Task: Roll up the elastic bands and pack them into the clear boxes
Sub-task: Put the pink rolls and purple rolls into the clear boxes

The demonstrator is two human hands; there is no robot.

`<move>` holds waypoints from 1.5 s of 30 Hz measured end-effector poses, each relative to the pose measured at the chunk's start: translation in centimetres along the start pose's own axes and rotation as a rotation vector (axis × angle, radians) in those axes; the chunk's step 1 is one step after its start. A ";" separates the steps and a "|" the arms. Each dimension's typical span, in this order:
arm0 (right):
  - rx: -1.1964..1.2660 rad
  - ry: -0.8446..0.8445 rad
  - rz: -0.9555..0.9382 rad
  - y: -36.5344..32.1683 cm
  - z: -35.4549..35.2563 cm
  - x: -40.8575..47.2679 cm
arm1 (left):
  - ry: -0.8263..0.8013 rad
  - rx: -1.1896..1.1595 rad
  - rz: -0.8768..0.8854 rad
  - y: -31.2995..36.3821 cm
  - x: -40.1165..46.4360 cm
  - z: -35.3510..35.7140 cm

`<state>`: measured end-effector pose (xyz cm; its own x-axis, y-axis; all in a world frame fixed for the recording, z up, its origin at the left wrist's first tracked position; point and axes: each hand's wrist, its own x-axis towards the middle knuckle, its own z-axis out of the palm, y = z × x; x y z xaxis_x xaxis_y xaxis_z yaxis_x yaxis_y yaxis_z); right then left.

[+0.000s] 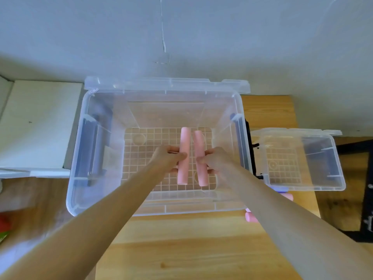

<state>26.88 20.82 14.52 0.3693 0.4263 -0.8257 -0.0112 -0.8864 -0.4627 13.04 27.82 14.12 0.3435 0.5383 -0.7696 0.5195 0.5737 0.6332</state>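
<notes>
A large clear box [80,150] stands open on the wooden table, its lid leaning behind it. Both my hands reach down inside it. My left hand [168,157] is shut on one pink rolled band [184,138], held lengthwise near the ribbed floor. My right hand [215,158] grips a second pink rolled band [198,141] right beside the first, roughly parallel. More pink rolled bands [251,217] and a purple one [280,189] lie on the table by the box's front right corner, partly hidden by my right forearm.
A smaller clear box [335,158] stands open to the right, with nothing in it. A white surface [38,122] sits to the left. A black frame [366,199] is at the right edge, and something red and green [5,227] at the left edge.
</notes>
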 end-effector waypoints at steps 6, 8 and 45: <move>-0.250 0.087 0.038 0.4 1.4 2.5 | -0.043 0.092 -0.087 -1.4 2.6 0.7; -0.310 0.100 0.016 0.3 1.9 2.9 | -0.039 0.106 -0.104 -1.8 3.3 0.9; -0.712 0.169 -0.103 2.4 2.1 3.6 | -0.030 0.175 -0.166 -4.6 7.6 3.8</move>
<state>26.23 20.64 9.74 0.4745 0.5308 -0.7023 0.6157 -0.7702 -0.1662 16.24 26.92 4.99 0.2638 0.4259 -0.8655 0.6974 0.5357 0.4761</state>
